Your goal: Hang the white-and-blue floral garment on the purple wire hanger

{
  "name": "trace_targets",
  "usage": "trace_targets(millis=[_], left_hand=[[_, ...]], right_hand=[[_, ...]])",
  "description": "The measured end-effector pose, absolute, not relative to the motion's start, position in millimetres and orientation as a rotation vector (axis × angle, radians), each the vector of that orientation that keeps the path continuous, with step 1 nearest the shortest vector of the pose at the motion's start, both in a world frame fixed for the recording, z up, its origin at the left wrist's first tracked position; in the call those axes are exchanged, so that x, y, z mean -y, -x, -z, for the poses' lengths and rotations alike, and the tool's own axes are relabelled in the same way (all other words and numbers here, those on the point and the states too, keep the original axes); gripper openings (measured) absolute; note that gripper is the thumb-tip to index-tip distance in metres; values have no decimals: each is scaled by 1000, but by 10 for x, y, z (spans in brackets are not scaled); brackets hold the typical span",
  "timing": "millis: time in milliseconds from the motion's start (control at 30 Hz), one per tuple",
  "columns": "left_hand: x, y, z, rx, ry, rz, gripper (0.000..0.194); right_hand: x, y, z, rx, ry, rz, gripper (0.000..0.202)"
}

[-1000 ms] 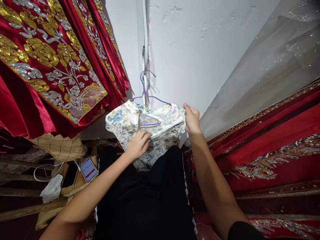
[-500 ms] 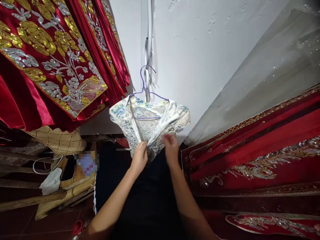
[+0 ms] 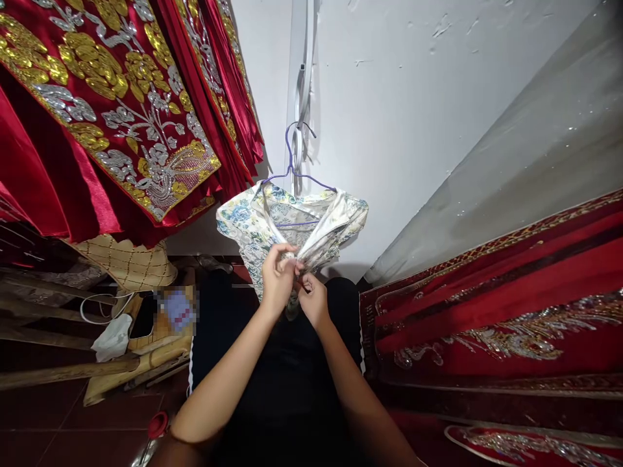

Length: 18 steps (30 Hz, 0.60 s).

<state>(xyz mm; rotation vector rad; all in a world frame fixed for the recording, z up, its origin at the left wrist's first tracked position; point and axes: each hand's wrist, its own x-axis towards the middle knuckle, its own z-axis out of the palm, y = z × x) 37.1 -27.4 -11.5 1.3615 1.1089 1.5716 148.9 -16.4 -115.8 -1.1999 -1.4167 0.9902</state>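
A short-sleeved floral garment (image 3: 247,215), white with blue and yellow flowers, hangs by its shoulders on a purple wire hanger (image 3: 291,167). Its white-lined front opening spreads in a V at the neck. At the bottom of that V, my left hand (image 3: 278,275) is closed on the garment's front edge, thumb and forefinger curled. Close beside it on the right, my right hand (image 3: 313,297) pinches at the same opening, its fingertips nearly meeting those of the left. The small part between the fingertips is hidden. The garment's lower end reaches down toward my dark-clothed lap.
Red garments with gold and silver sequins (image 3: 146,117) hang at the upper left. More red beaded cloth (image 3: 487,324) and a sheer covering (image 3: 487,181) stand at the right. A wooden stool (image 3: 146,363) at the left bears a phone and a white cloth. Behind is a white wall (image 3: 389,117).
My right hand has come in from the right to meet the left at the garment's front opening. The left hand has shifted its fingers slightly higher. The whole view has moved a little.
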Motion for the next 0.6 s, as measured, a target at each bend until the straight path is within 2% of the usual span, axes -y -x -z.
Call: trace_targets(millis=[100,267,400,533,600], left_hand=[[-2,-384,-265,-1038,-1412,-1711,9],[-340,-420,-888,-1036,-1571,-1836,17],[-416,-428,-1086,-893,-1592,-1919,20],[-393,-390,-1026,-727,-1566,-1928,21],[-369,-373,-974,-709,-1550,-1903,22]], right_hand=[[58,-1497,1254,1395,1214,-936,25],[-141,-1593,1253,1424,1273,-868,26],[-177,-1697,1154,1523,1302,-921,27],[-171,-1792,678,1547,1280,-883,28],[-204,-1818,277,1458,1167,-768,37]])
